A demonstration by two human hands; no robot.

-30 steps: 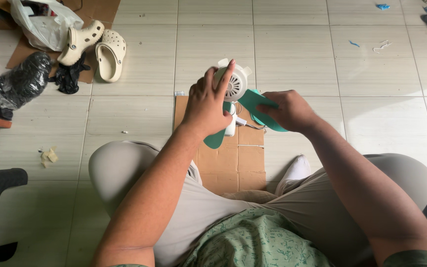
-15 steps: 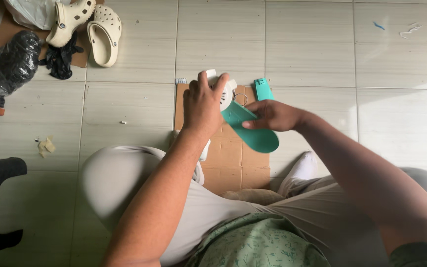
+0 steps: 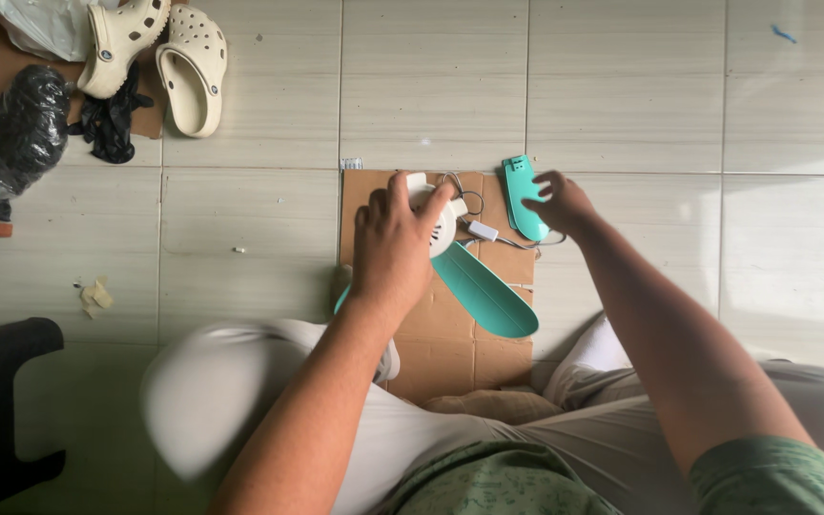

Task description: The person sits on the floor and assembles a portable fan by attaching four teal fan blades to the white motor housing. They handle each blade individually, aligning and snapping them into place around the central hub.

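Down on the cardboard (image 3: 450, 343), the left hand (image 3: 395, 243) grips the white fan motor (image 3: 439, 221) with one green blade (image 3: 484, 291) on it. The right hand (image 3: 557, 200), fingers loose, touches a loose green blade (image 3: 521, 195). It looks light, thin and bendy; hold it by the thick end.

The person sits on the pale tiled floor (image 3: 622, 86) over a flat brown cardboard sheet (image 3: 450, 334). The left hand (image 3: 395, 243) grips a round white plastic fan motor housing (image 3: 436, 215) with a long teal blade (image 3: 484, 291) attached. The right hand (image 3: 558, 200) touches a loose teal plastic blade (image 3: 522, 195) lying on the cardboard's far corner. Cream clogs (image 3: 159, 52) lie well apart, top left.
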